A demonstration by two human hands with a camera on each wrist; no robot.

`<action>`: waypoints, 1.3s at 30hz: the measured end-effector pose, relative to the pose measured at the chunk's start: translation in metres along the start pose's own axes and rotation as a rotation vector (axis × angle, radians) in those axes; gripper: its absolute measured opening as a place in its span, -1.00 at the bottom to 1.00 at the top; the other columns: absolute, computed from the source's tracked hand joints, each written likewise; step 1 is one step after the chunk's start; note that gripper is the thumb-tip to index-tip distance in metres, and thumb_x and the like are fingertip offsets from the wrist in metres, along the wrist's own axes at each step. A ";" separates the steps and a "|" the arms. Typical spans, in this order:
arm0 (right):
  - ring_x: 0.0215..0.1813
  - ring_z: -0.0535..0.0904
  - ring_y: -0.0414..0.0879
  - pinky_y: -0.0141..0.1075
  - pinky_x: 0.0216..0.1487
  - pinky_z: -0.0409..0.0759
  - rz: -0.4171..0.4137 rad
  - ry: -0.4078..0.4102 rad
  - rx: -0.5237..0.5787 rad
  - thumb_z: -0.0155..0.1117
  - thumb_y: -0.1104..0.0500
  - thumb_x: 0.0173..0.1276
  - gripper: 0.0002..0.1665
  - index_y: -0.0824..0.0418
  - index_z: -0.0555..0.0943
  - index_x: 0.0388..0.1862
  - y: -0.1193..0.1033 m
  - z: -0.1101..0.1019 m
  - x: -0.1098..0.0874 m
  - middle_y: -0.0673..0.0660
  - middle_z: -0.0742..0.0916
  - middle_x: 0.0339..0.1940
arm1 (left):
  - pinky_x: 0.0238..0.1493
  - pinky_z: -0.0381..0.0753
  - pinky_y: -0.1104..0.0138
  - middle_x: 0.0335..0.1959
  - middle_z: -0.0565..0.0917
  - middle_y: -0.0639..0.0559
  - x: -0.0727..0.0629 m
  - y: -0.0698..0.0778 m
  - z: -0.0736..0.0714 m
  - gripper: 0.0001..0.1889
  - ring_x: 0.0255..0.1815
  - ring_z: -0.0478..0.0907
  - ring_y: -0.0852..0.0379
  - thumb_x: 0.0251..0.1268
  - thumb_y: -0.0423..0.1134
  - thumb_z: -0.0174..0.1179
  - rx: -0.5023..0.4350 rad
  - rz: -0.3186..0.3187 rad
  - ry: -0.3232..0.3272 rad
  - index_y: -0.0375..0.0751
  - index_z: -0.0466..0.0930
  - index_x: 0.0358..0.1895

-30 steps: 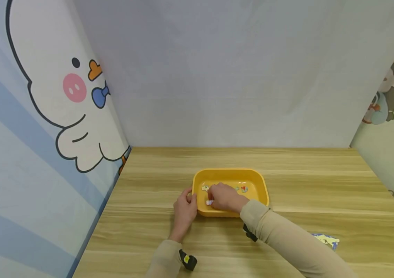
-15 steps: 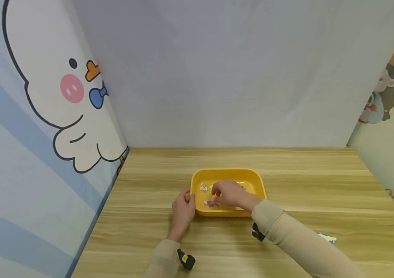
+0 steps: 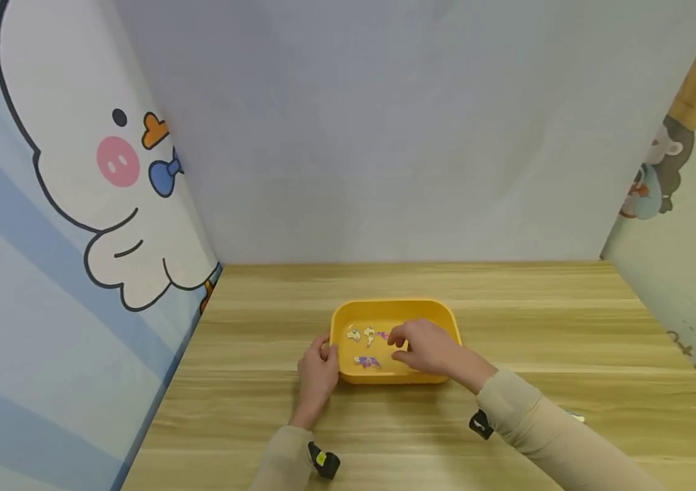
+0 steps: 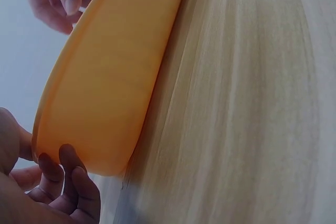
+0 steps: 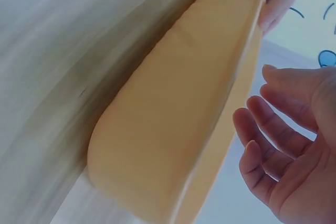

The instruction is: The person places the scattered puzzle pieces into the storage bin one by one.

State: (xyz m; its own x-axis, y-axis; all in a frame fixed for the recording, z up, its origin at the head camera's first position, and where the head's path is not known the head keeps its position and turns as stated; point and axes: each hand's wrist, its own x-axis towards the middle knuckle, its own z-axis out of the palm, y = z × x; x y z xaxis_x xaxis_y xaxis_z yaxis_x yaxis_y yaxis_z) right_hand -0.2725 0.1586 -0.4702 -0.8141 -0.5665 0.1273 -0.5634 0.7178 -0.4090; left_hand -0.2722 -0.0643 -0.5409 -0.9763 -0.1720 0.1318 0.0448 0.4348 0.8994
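Note:
A yellow rectangular tray (image 3: 385, 379) stands on the table. My left hand (image 3: 317, 372) grips its left end, the thumb at the rim and the fingers bent against the outer wall, as the left wrist view shows. Over the tray's right half hovers my right hand (image 3: 428, 348), fingers apart and loosely bent, nothing between them in the right wrist view. Small flat cut-out pieces lie inside: a purple one (image 3: 367, 362) near the front, two pale ones (image 3: 354, 335) at the back left, and a pink one (image 3: 383, 335) beside the right fingertips. The right hand hides part of the tray floor.
The wood-grain table (image 3: 274, 307) ends at a pale back wall (image 3: 385, 136). Printed cartoon walls stand left and right. A blue-and-white flat thing (image 3: 576, 416) on the right is mostly hidden behind the right sleeve. Black wrist cameras (image 3: 325, 464) sit at both wrists.
My right hand has moved right, away from the purple piece, which was partly covered and now shows whole. More pieces at the back left are uncovered. The left hand keeps its hold on the tray.

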 end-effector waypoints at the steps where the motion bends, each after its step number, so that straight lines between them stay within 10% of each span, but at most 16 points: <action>1: -0.36 0.58 -0.12 -0.22 -0.25 0.55 -0.007 0.006 -0.007 0.38 0.22 0.21 -0.80 0.22 0.69 -0.18 0.000 -0.001 -0.004 0.09 0.70 -0.30 | -0.68 0.34 0.38 -0.66 0.45 0.05 0.000 0.000 0.000 -0.70 -0.69 0.35 0.20 0.32 -0.34 0.12 0.002 0.002 0.002 -0.36 0.57 0.07; 26: -0.40 0.52 -0.28 -0.30 -0.33 0.53 0.203 0.168 0.033 0.41 0.17 0.19 -0.79 0.15 0.67 -0.18 0.016 -0.029 -0.099 0.02 0.68 -0.27 | -0.65 0.39 0.35 -0.63 0.48 0.04 -0.002 0.000 -0.002 -0.70 -0.66 0.38 0.18 0.31 -0.34 0.13 0.021 0.010 0.020 -0.34 0.57 0.07; 39: -0.04 0.53 0.28 0.05 -0.15 0.52 0.447 -0.135 0.097 0.59 0.25 -0.15 -0.28 0.42 0.52 0.03 0.073 -0.047 -0.172 0.32 0.62 -0.08 | -0.65 0.36 0.36 -0.62 0.45 0.04 -0.001 0.001 0.000 -0.69 -0.66 0.36 0.18 0.33 -0.33 0.12 0.026 0.001 0.010 -0.35 0.57 0.09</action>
State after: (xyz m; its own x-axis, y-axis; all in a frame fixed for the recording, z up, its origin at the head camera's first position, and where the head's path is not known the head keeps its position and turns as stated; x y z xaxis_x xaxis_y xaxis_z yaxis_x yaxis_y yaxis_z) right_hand -0.1803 0.3268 -0.4795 -0.9445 -0.2632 -0.1964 -0.1414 0.8658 -0.4801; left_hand -0.2711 -0.0632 -0.5401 -0.9740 -0.1801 0.1371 0.0403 0.4578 0.8881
